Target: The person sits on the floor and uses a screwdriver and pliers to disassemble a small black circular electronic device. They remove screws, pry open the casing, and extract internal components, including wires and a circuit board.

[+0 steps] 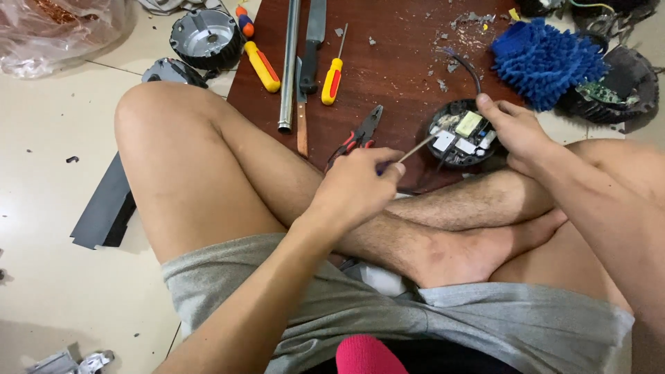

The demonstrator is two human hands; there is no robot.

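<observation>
A dark reddish-brown wooden board (pixel 395 69) lies on a pale tiled floor (pixel 62 208), and a person sits cross-legged at the board's near edge, bare knees raised to either side. The left hand (pixel 357 185) is clenched around a thin metal-shafted tool (pixel 415 148) whose tip reaches a round black housing (pixel 463 135) at the board's near right corner. That housing holds a small circuit board with white, yellow and blue parts, and the right hand (pixel 516 128) grips its right rim, thumb on top. Just left of the housing lie red-handled pliers (pixel 360 135). Toward the board's far left edge lie a steel tube (pixel 289 66), a knife with a black handle (pixel 312 45), a yellow-and-red screwdriver (pixel 333 76) and a larger yellow one (pixel 262 66) half over the edge. Grey chips and crumbs are scattered over the far right part. A blue shaggy mitt (pixel 547 59) sits off the right edge beside another black housing (pixel 616 86). A grey round casing (pixel 204 36) lies on the floor past the far left corner, a clear plastic bag (pixel 55 28) farther left, and a dark flat panel (pixel 104 208) beside the left knee. The board's middle is bare.
</observation>
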